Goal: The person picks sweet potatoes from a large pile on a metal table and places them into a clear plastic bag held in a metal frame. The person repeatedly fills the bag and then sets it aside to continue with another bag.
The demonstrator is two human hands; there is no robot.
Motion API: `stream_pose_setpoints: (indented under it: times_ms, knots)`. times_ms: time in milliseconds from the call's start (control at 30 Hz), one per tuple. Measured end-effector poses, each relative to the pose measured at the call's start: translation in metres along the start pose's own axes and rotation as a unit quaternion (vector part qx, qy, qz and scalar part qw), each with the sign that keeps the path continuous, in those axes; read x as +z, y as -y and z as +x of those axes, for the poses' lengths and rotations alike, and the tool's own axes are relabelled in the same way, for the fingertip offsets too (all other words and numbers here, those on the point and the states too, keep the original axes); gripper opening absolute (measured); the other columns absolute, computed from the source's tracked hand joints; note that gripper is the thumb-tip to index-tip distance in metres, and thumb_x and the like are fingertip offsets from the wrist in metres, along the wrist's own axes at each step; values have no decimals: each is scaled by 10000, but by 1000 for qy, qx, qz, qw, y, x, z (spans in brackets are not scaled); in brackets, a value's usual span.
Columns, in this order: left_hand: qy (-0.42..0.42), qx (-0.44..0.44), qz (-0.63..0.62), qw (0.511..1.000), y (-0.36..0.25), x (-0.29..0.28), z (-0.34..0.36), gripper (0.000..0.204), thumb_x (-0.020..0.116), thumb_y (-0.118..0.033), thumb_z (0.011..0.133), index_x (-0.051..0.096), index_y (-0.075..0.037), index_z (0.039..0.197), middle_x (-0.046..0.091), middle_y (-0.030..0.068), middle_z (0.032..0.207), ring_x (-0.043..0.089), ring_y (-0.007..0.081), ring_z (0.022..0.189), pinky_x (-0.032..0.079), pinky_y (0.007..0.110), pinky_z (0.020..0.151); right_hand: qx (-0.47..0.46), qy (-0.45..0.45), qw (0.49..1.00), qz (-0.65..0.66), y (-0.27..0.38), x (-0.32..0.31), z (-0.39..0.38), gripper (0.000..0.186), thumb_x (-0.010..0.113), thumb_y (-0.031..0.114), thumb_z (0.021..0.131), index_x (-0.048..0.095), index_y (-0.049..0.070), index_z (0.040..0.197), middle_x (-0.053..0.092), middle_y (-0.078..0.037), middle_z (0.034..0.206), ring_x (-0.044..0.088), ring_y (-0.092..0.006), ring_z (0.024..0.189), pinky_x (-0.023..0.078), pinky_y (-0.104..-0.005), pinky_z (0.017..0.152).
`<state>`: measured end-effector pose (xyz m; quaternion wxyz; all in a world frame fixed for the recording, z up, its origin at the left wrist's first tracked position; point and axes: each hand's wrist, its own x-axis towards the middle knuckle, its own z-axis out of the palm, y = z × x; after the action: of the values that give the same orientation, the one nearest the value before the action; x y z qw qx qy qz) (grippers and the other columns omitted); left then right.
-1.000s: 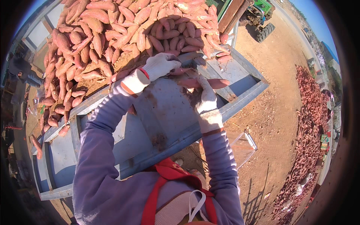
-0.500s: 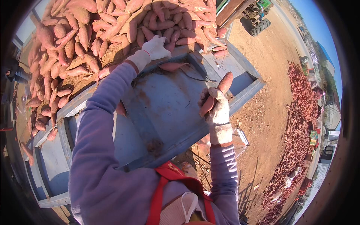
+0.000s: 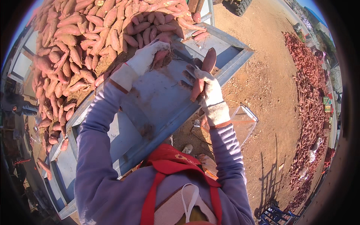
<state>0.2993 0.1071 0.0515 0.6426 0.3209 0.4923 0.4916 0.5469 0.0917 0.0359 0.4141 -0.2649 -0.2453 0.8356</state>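
Both my hands wear whitish work gloves. My left hand [image 3: 147, 59] is closed round a reddish sweet potato [image 3: 161, 57] at the near edge of the large heap of sweet potatoes [image 3: 75, 52]. To the right, my right hand [image 3: 208, 87] grips a sweet potato [image 3: 209, 61] over the blue-grey metal tray [image 3: 165, 97]. Its skin shows above and below my thumb; I cannot tell whether this is one long piece or two. The glove's fingertips look dark with soil.
Raised metal rims [image 3: 234, 62] edge the tray. A clear plastic bag [image 3: 243, 122] with an orange line hangs beyond its near right side. A long bank of sweet potatoes [image 3: 305, 120] lies on the dirt ground [image 3: 262, 93] far right. A wheel [image 3: 243, 6] shows at the top.
My left hand has drawn back from the heap with a sweet potato in it. My right hand has moved left and up, still gripping its sweet potato. The view has shifted too.
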Motion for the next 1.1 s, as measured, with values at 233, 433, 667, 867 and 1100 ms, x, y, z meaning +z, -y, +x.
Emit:
stream_pose_setpoints:
  times_ms: [233, 433, 667, 867, 1100]
  knots:
    - [71, 46, 159, 984, 65, 135, -53, 498, 417, -364, 1056, 413, -53, 1445, 485, 46, 1403, 526, 144, 1200, 463, 279, 964, -91, -31, 995, 21, -8, -29, -69, 545, 737, 186, 827, 502, 52, 1300, 643, -67, 855, 582, -145, 654, 463, -264, 549]
    - [407, 99, 306, 855, 120, 244, -88, 618, 534, -340, 1003, 313, -50, 1502, 505, 95, 1354, 523, 165, 1191, 408, 302, 1012, -265, -23, 954, 138, -20, -119, -186, 597, 713, 190, 808, 485, 56, 1343, 635, -73, 1065, 605, -137, 858, 495, -294, 738]
    - [438, -85, 571, 689, 196, 295, -76, 163, 594, -175, 966, 650, -54, 1059, 521, -39, 658, 429, 27, 487, 315, 199, 432, -336, -264, 883, 198, -93, -206, -358, 634, 710, 298, 788, 465, 32, 1310, 599, -62, 1019, 601, -188, 872, 500, -317, 802]
    - [272, -129, 522, 798, 186, 314, -84, 152, 554, -151, 985, 643, -77, 1083, 486, -61, 632, 358, -2, 453, 255, 179, 389, -215, -731, 641, -92, -178, -287, -538, 734, 844, 141, 691, 464, -6, 1302, 599, -116, 1205, 593, -205, 1053, 488, -344, 913]
    - [331, 46, 606, 722, 180, 255, -128, 306, 616, -334, 906, 635, -124, 1128, 698, 118, 963, 680, 297, 893, 528, 376, 747, 129, -676, 695, -209, -217, -345, -580, 334, 739, 279, 829, 679, 1, 1006, 641, -41, 837, 570, -159, 735, 467, -286, 651]
